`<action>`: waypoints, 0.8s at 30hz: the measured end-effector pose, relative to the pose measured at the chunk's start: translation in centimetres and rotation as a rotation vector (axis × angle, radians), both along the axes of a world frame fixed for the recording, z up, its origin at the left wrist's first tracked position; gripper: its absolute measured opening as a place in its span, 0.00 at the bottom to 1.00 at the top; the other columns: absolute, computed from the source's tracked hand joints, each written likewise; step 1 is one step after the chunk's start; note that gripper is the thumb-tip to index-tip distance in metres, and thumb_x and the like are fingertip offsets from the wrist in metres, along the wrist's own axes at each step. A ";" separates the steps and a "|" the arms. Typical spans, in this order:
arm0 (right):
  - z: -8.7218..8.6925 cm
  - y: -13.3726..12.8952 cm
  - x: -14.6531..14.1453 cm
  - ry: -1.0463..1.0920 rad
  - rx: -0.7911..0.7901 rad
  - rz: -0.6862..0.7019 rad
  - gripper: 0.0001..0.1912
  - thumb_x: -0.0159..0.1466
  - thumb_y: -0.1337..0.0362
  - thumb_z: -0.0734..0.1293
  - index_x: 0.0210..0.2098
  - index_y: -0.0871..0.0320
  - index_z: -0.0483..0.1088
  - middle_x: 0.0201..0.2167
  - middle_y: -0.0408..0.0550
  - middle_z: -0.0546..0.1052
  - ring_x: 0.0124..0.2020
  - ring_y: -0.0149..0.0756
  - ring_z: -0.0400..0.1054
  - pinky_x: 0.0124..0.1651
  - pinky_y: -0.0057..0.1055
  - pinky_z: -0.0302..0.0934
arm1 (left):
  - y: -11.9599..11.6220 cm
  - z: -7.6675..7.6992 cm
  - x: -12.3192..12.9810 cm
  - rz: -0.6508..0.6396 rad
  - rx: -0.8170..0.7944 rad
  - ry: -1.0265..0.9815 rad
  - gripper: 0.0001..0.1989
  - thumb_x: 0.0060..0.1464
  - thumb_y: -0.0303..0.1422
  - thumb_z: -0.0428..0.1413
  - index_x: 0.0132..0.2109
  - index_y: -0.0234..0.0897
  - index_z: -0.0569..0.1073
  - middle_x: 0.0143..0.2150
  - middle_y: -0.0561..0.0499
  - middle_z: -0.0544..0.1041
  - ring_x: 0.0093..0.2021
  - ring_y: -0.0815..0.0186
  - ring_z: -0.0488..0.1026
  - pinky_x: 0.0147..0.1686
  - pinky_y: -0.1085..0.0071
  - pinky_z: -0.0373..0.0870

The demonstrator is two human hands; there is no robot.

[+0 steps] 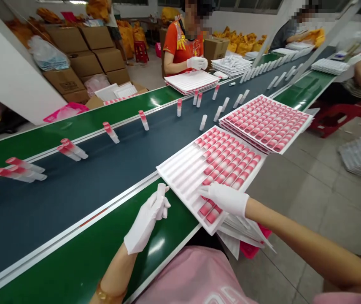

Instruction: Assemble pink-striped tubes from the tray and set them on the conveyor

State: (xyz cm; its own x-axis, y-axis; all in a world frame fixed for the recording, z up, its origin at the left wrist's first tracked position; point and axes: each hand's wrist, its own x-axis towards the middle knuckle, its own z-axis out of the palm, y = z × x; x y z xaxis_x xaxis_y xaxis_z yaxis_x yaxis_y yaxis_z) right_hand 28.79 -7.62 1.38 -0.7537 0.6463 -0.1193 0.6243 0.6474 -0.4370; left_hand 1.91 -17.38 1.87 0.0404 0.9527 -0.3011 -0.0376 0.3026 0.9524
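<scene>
My left hand [147,217], in a white glove, holds a white tube [161,193] upright above the green side strip of the conveyor. My right hand [224,199], also gloved, lies flat over the near end of a white foam tray [176,177], touching rows of pink-and-white tubes [221,166]. Part of the tray's left side has bare, empty grooves. Behind it sits a full stack of trays [264,122]. Several loose pink-and-white tubes [143,120] and white tubes [203,122] stand or lie on the dark conveyor belt [82,188].
A co-worker in an orange top [183,48] and white gloves stands across the belt beside a stack of white trays [191,81]. Other people work further along and at the right. Cardboard boxes [79,55] and yellow sacks [242,44] stand behind them, and papers lie under the tray.
</scene>
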 end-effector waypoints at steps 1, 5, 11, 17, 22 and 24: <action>-0.6 -0.6 0.7 -0.025 0.025 0.024 0.21 0.59 0.81 0.59 0.45 0.58 0.73 0.35 0.47 0.74 0.31 0.37 0.68 0.39 0.33 0.64 | -0.6 0.2 0.1 0.007 0.007 0.008 0.20 0.64 0.49 0.49 0.40 0.38 0.74 0.28 0.52 0.66 0.29 0.65 0.61 0.35 0.67 0.62; -2.1 -1.5 1.2 -0.045 0.102 0.049 0.24 0.58 0.83 0.55 0.44 0.59 0.74 0.32 0.53 0.72 0.31 0.44 0.66 0.39 0.39 0.62 | -2.2 1.0 1.0 0.067 0.038 0.027 0.18 0.63 0.48 0.51 0.41 0.38 0.75 0.31 0.50 0.69 0.31 0.64 0.63 0.35 0.67 0.62; -0.9 -0.5 0.5 0.061 0.024 0.010 0.12 0.55 0.80 0.62 0.27 0.57 0.70 0.30 0.53 0.73 0.40 0.50 0.71 0.47 0.43 0.64 | -4.0 1.4 1.1 0.185 0.019 -0.001 0.19 0.59 0.47 0.57 0.48 0.38 0.76 0.35 0.49 0.72 0.34 0.64 0.67 0.36 0.68 0.63; 4.2 -3.1 -3.3 0.448 -0.116 -0.221 0.14 0.67 0.64 0.65 0.52 0.54 0.69 0.40 0.45 0.76 0.38 0.35 0.72 0.41 0.30 0.68 | -4.5 0.3 0.9 0.267 0.048 0.103 0.22 0.59 0.48 0.57 0.56 0.43 0.75 0.41 0.49 0.74 0.37 0.64 0.68 0.39 0.68 0.66; 6.6 -5.9 -9.4 0.751 -0.042 -0.162 0.07 0.68 0.67 0.65 0.44 0.54 0.72 0.37 0.45 0.75 0.39 0.36 0.70 0.43 0.31 0.66 | -3.9 -0.6 0.5 0.224 0.200 0.138 0.18 0.63 0.45 0.55 0.56 0.45 0.74 0.47 0.48 0.75 0.46 0.60 0.71 0.49 0.66 0.68; 6.9 -6.2 -10.8 0.721 -0.006 -0.126 0.07 0.69 0.68 0.63 0.45 0.54 0.72 0.38 0.46 0.75 0.39 0.36 0.70 0.42 0.32 0.65 | -3.8 -1.0 0.1 0.207 0.243 0.117 0.17 0.64 0.43 0.54 0.55 0.44 0.74 0.49 0.47 0.75 0.48 0.59 0.71 0.50 0.65 0.68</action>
